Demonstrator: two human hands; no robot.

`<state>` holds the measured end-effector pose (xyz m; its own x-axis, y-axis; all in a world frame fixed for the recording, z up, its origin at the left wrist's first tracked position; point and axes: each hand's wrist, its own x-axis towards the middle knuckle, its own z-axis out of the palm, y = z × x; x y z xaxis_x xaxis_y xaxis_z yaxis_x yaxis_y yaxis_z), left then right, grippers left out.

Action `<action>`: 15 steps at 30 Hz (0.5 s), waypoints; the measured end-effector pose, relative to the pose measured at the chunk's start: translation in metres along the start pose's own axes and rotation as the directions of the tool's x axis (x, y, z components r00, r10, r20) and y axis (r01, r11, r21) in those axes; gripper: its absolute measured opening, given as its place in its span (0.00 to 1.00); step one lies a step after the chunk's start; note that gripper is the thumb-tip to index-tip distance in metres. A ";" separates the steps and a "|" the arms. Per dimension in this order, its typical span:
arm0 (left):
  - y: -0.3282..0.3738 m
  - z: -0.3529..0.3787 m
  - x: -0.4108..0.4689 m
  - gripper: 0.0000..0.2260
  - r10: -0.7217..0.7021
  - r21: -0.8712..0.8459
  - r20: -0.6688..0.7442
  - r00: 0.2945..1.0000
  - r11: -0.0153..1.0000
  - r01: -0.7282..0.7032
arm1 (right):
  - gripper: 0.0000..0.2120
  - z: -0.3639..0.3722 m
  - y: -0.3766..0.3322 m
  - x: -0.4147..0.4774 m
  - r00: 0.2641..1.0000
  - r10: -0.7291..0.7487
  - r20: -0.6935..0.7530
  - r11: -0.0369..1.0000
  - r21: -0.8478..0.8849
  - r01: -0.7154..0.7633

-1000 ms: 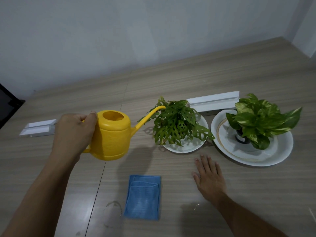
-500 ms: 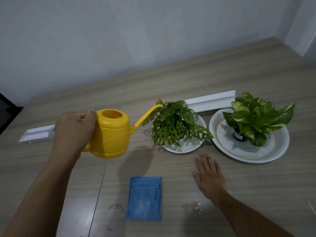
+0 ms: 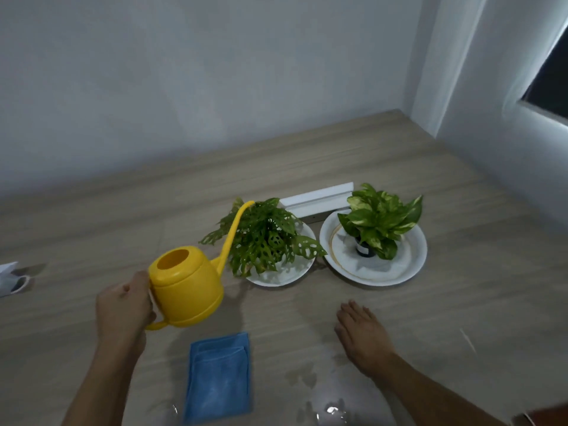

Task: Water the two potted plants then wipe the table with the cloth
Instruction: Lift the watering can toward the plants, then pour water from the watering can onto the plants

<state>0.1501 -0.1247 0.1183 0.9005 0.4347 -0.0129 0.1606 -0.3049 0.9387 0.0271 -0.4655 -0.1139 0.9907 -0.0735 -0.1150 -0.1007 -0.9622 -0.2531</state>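
My left hand (image 3: 124, 309) grips the handle of a yellow watering can (image 3: 187, 284), held above the table with its long spout reaching up over the holey-leaved plant (image 3: 264, 238). That plant stands on a small white plate (image 3: 276, 276). To its right a variegated plant (image 3: 381, 219) in a small dark pot sits on a larger white plate (image 3: 408, 265). My right hand (image 3: 362, 336) lies flat on the table, fingers apart, holding nothing. A folded blue cloth (image 3: 219, 376) lies near the front edge between my arms.
A white bar (image 3: 316, 199) lies behind the plates. Wet patches (image 3: 302, 376) spread on the wooden table (image 3: 476, 302) right of the cloth. A white object (image 3: 10, 279) sits at the far left edge. Walls close the table's back and right side.
The watering can has tipped back and come lower and nearer to me, its spout now pointing more upward. The camera view has lifted and swung right. My right hand stays flat.
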 end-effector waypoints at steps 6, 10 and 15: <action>0.005 0.028 -0.032 0.17 0.066 -0.088 0.125 0.990 0.995 -0.055 | 0.11 -0.020 0.059 -0.044 0.976 -0.015 -0.215 0.998 -0.063 0.001; 0.023 0.053 -0.054 0.19 0.127 -0.062 0.185 0.974 0.991 -0.117 | 0.12 -0.036 0.111 -0.056 0.966 0.083 -0.246 0.992 -0.072 -0.103; 0.053 0.084 -0.085 0.19 0.174 -0.027 0.216 0.961 0.985 -0.172 | 0.24 -0.061 0.170 -0.046 0.965 0.194 -0.175 0.974 -0.085 -0.212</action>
<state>0.1161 -0.2484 0.1399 0.9805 0.1813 0.0762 -0.0076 -0.3524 0.9358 -0.0302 -0.6416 -0.0935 0.9527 -0.3038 0.0083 -0.2998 -0.9437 -0.1400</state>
